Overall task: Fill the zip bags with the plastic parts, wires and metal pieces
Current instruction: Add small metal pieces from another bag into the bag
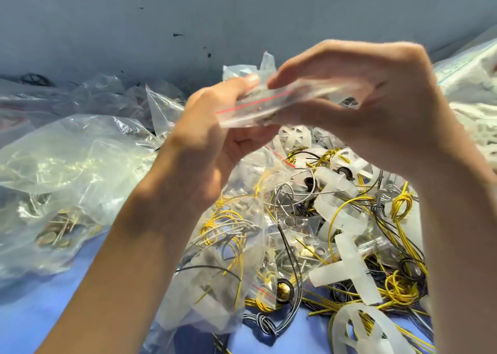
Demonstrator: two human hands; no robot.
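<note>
Small zip bag (258, 106) with a red seal line is held up between your 2 hands, above the pile, motion-blurred. Your left hand (212, 138) pinches its left end, thumb on top, fingers curled under. Your right hand (376, 103) clamps the right end, fingers curled over it. Below: loose yellow wires (347, 205), white plastic cross (347, 267), black ring (408, 269), 1 filled bag (220, 259) beside your left forearm. Bigger clear bags (67, 165) lie left on the blue table (40, 321).

A blue surface (40, 313) carries filled clear zip bags (215, 273) beside tangled yellow wires (400, 289) and translucent plastic crosses (347, 267).
</note>
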